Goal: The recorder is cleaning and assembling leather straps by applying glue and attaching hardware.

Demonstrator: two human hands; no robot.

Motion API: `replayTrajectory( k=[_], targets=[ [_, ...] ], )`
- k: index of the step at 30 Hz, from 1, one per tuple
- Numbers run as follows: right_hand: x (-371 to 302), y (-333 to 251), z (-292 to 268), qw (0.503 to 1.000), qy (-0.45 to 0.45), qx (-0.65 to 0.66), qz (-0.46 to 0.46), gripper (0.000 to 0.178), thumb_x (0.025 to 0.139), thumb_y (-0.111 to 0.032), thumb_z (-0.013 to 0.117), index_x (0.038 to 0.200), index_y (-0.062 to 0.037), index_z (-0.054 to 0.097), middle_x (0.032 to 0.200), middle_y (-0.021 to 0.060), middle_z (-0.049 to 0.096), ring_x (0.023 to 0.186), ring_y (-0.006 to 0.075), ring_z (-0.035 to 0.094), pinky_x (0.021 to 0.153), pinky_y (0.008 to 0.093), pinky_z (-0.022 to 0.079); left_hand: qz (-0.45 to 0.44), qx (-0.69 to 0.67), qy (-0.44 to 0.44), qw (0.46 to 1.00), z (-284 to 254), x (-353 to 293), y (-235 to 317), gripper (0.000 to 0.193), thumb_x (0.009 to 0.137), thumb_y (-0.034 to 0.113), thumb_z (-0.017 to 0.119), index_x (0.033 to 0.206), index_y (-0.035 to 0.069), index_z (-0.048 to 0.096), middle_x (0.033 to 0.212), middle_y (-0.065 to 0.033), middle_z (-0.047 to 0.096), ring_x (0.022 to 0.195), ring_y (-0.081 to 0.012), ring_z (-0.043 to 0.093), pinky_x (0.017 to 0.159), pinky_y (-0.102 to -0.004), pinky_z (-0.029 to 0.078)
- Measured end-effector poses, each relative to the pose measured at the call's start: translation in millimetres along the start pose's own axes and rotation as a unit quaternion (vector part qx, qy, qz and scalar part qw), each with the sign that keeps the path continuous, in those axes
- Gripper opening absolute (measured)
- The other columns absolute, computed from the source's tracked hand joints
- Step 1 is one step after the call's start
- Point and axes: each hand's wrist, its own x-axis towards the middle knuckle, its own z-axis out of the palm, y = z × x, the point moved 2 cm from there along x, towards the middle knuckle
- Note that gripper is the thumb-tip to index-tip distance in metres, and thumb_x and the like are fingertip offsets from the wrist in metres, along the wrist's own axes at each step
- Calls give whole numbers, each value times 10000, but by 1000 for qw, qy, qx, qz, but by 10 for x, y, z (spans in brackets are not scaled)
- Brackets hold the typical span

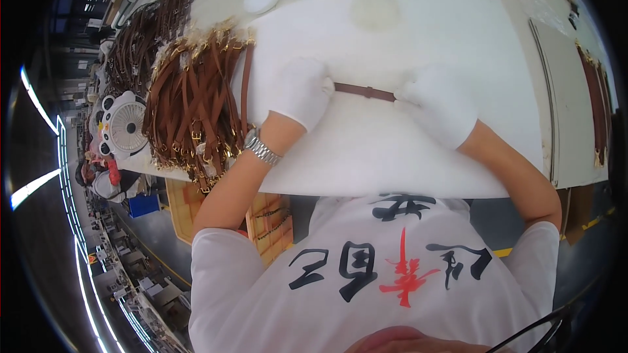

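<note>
Fingers point(320, 85) of your left hand point(302, 91), in a white glove, are curled and pinching one end of the brown strap point(364, 91); your right hand point(439, 106) fingers, also gloved, are pressed together on its other end. Strap lies flat on the white sheet point(405, 150) in the middle of the desk point(523, 0). Near the left desk edge lies a pile of brown straps point(193, 101) with gold clips, touching your left wrist with the metal watch point(261, 149)

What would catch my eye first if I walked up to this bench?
Two white-gloved hands, the left hand and right hand, press the ends of one brown strap on a white sheet at centre. Left of them lies a big heap of straps with gold clasps, and beyond it a panda-shaped fan.
</note>
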Motion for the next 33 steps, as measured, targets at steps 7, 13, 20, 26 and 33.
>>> replayTrajectory(
  k=[7,13,20,26,33],
  targets=[
    [-8,7,68,1000,-17,22,4,142,924,-197,743,882,-61,729,843,135,659,880,345,656,801,475,525,-68,47,-53,995,38,84,207,96,876,100,650,826,27,686,848,-193,666,868,-396,643,789,-497,529],
    [-9,-1,27,1000,-26,-9,10,169,923,-197,743,833,-56,715,834,147,648,865,354,647,789,483,517,-13,-49,2,999,43,-19,257,81,862,73,647,823,7,675,855,-203,685,854,-401,660,797,-498,535],
    [32,-38,23,999,-35,18,8,118,908,-156,758,887,-48,716,869,161,631,872,371,623,773,494,498,-221,-116,17,968,-397,-268,-517,84,930,41,640,871,4,687,847,-157,696,745,-250,705,674,-362,560],
    [17,-37,-3,1000,-19,15,11,115,907,-153,761,888,-46,724,863,159,640,859,371,630,777,495,501,-278,-96,-39,955,-222,-173,-658,94,968,62,628,939,-6,686,800,-119,666,726,-174,713,615,-306,556],
    [-56,-23,64,1000,-20,5,18,157,931,-217,742,872,-71,744,858,133,663,878,342,660,808,473,527,-110,-54,32,992,-213,-120,-362,113,932,53,618,911,0,716,879,-189,701,803,-323,702,733,-394,565]
  ],
)
